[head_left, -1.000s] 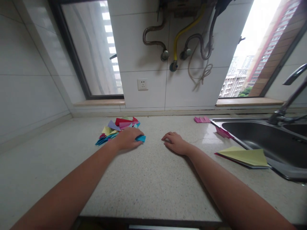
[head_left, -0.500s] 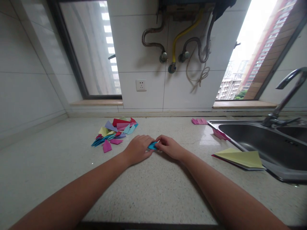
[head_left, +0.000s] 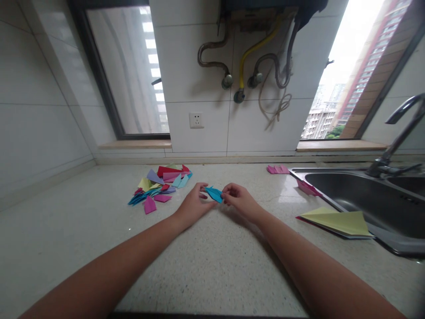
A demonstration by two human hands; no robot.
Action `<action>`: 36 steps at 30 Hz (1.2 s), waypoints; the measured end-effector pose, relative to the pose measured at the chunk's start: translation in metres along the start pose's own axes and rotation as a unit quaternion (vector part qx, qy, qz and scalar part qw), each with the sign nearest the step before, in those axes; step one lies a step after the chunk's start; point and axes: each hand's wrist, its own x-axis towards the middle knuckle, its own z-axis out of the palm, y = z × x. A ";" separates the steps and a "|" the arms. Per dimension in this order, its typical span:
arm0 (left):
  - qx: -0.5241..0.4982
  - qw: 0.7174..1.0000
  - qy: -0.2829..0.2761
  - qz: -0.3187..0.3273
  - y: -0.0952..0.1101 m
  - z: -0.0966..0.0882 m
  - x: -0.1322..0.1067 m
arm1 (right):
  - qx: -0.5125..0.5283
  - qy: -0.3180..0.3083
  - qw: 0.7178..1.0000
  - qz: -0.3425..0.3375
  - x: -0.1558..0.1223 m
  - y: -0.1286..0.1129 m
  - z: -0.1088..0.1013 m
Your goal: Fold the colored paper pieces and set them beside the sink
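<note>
A small blue folded paper piece (head_left: pixel 214 194), pointed at its ends, is between my two hands just above the counter. My right hand (head_left: pixel 241 201) pinches its right end with thumb and forefinger, the other fingers curled. Around its left end is my left hand (head_left: pixel 193 204), fingertips at the upper left tip and thumb along the lower edge. To the left lies a loose pile of folded papers, among them several blue pieces (head_left: pixel 142 196), a red one (head_left: pixel 168 171), a purple one (head_left: pixel 154 177) and a magenta one (head_left: pixel 149 205).
Pink folded papers (head_left: pixel 278 169) lie at the back right, with a magenta one (head_left: pixel 308 188) on the sink's rim. A stack of larger papers, yellow on top (head_left: pixel 338 221), rests beside the steel sink (head_left: pixel 368 190). Behind the counter (head_left: pixel 199 274) stands a tiled wall with pipes.
The blue paper shows far more now, as my left fingers have drawn back from over it. My right hand has moved slightly right, still pinching it. The view has shifted a little.
</note>
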 end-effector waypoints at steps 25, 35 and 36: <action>-0.174 0.968 -0.150 -0.097 0.006 0.003 -0.002 | 0.027 -0.036 0.999 0.019 -0.011 -0.012 0.007; -0.168 0.971 -0.142 -0.097 0.004 0.001 0.001 | 0.056 -0.049 0.997 0.025 -0.012 -0.013 0.005; -0.168 0.971 -0.141 -0.095 0.004 0.000 0.001 | 0.062 -0.048 0.997 0.027 -0.012 -0.012 0.005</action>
